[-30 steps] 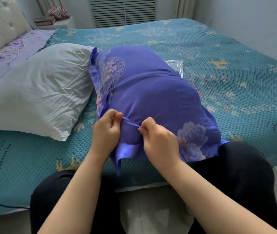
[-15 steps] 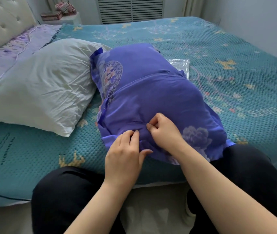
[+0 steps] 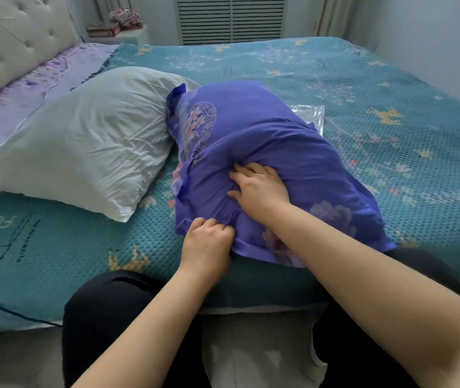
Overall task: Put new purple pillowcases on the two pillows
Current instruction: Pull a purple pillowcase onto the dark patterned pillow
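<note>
Gripping the near edge of the purple pillowcase [image 3: 265, 141], the left hand [image 3: 206, 242] bunches fabric; the right hand [image 3: 259, 186] presses flat just beyond it. A white pillow [image 3: 83, 141] lies left of both hands on the bed [image 3: 391, 88].

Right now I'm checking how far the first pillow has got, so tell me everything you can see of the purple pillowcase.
The purple pillowcase is thin, smooth-looking cloth with pale floral prints and a shinier flange along its edges. It is stuffed full and lies on the teal bedspread at the near edge, its far left side against the white pillow. The left hand pinches the near hem; the right hand presses flat on top.
</note>
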The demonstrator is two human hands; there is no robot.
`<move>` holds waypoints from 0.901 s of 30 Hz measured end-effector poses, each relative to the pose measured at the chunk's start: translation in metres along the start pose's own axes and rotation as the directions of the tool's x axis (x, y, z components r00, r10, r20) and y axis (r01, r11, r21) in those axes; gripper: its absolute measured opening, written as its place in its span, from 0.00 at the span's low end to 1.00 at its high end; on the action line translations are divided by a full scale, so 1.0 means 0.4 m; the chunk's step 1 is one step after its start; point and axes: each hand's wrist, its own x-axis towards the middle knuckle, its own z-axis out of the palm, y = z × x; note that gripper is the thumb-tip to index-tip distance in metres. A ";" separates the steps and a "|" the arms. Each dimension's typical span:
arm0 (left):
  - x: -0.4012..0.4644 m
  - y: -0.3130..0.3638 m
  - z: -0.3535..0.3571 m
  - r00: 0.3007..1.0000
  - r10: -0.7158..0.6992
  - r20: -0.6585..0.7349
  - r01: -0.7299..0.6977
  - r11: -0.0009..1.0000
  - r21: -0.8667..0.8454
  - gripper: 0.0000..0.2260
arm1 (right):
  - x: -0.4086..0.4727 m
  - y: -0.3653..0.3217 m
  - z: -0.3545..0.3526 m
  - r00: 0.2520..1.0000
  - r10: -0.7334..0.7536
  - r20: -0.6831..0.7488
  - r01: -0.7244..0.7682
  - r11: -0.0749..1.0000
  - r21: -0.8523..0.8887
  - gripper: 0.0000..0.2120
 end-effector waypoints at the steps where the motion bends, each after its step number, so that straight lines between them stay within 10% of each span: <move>1: -0.027 -0.003 -0.002 0.999 0.011 0.035 -0.012 1.000 0.014 0.09 | 0.013 0.012 0.000 1.000 0.022 -0.008 -0.022 1.000 0.022 0.23; 11: -0.099 0.007 -0.002 0.986 -0.015 0.168 0.015 1.000 0.003 0.12 | 0.048 -0.066 -0.100 0.979 -0.069 -0.191 0.052 0.994 -0.096 0.31; 14: -0.083 -0.003 -0.014 0.974 -0.012 0.227 0.010 1.000 0.011 0.12 | 0.055 -0.079 -0.109 0.999 -0.029 -0.034 0.025 0.993 -0.118 0.42; 19: -0.095 -0.010 -0.016 0.964 -0.028 0.264 0.024 1.000 0.017 0.10 | 0.088 -0.084 -0.149 0.989 -0.110 0.104 0.128 0.975 -0.182 0.23; 23: -0.097 -0.020 -0.029 0.994 -0.054 0.095 0.065 0.991 -0.113 0.08 | 0.146 0.021 -0.210 0.992 -0.025 -0.122 0.005 0.988 -0.155 0.11; 27: -0.090 -0.042 -0.059 0.905 0.025 0.426 0.053 0.984 -0.171 0.10 | 0.119 0.033 -0.159 0.995 0.044 -0.088 -0.053 0.993 -0.107 0.19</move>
